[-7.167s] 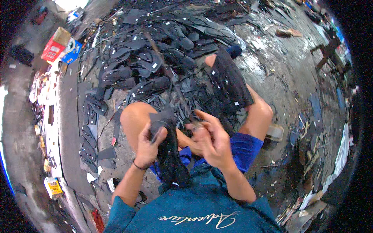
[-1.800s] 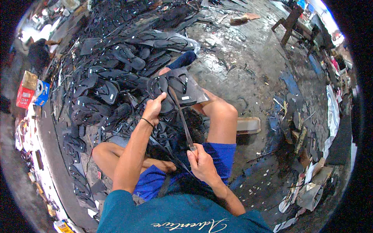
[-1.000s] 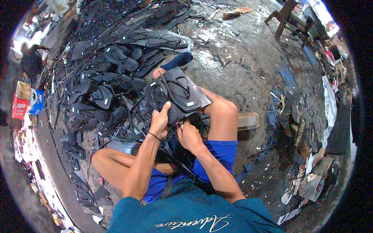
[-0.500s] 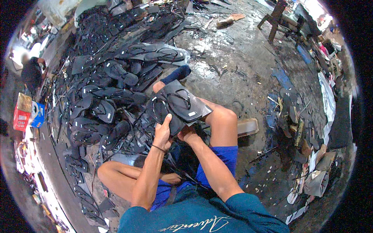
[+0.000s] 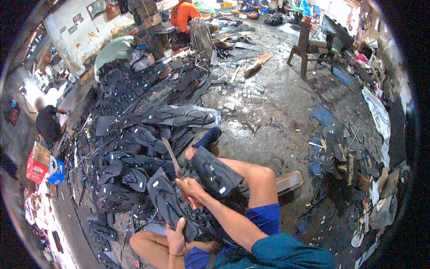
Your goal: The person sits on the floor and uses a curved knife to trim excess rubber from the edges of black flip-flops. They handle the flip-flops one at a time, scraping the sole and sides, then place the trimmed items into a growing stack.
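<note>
My left hand (image 5: pixel 176 236), low in the view, grips a black flip-flop (image 5: pixel 162 195) by its near end, with the thumb lying on top. A white mark shows near the flip-flop's far end. My right hand (image 5: pixel 191 189) is closed round the handle of a knife (image 5: pixel 171 154), its long narrow blade pointing up and to the left, beside the flip-flop. Across my right shin rests a black rubber piece (image 5: pixel 214 169) with a white mark on it, touched by neither hand.
Left of my legs lies a big heap of black flip-flops (image 5: pixel 130 175). A red and blue box (image 5: pixel 38 163) stands far left, near a person in dark clothes (image 5: pixel 49 121). Further off sits a person in orange (image 5: pixel 182 18). A wooden stand (image 5: pixel 304 51) and scraps are at right.
Before, both hands were at the black footwear over my lap. Now my left hand holds a flip-flop lower and leftward, and a knife shows in my right. The view has tilted up.
</note>
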Motion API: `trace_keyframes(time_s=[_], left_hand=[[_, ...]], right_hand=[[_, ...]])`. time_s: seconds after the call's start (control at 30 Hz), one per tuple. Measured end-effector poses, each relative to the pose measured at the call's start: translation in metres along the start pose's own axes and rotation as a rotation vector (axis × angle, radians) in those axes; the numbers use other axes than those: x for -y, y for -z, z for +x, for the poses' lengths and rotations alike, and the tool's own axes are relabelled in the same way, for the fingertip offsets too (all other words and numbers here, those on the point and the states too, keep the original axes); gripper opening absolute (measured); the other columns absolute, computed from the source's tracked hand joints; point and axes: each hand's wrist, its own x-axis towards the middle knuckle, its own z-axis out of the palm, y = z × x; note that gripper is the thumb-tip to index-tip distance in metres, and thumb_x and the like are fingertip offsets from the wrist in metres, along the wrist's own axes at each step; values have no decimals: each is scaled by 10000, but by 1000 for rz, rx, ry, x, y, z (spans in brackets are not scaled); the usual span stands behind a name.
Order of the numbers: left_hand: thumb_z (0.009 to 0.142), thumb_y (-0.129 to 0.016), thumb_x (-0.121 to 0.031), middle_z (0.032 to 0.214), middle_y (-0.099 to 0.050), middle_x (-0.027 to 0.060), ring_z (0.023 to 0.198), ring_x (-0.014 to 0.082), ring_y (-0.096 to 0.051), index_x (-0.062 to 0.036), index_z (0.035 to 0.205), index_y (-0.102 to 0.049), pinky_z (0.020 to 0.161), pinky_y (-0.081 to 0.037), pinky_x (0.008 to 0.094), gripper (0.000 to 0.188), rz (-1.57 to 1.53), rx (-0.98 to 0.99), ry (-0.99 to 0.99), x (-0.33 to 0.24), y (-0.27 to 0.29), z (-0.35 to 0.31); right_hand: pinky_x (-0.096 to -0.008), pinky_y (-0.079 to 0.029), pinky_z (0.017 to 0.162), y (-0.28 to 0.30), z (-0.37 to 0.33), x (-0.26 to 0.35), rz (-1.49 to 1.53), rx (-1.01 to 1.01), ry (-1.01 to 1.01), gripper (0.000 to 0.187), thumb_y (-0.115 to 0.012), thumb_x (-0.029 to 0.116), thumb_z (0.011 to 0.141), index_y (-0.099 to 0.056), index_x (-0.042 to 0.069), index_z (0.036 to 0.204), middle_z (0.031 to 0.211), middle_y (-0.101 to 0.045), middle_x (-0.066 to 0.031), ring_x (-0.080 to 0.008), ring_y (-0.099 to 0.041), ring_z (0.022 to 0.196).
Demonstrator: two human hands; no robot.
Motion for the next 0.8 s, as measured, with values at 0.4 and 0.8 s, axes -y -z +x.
trace_keyframes(time_s=[0.4, 0.8], left_hand=[[919, -573, -270, 1021, -650, 168, 884, 374, -580, 5, 1037, -613, 797, -450, 433, 302, 1185, 149, -260, 3, 35, -64], [872, -682, -144, 1142, -582, 46, 1008, 130, -555, -17, 1306, -440, 913, -454, 300, 514, 96, 393, -43, -5, -20, -86]], right_hand=[[-275, -484, 852, 73, -140, 85, 737, -288, 469, 350, -711, 132, 838, -564, 35, 1141, 1012, -632, -4, -107, -590, 919], [-224, -402, 529, 52, -178, 96, 696, -507, 621, 334, -487, 405, 969, -500, 76, 918, 675, -472, 14, -66, -455, 576]])
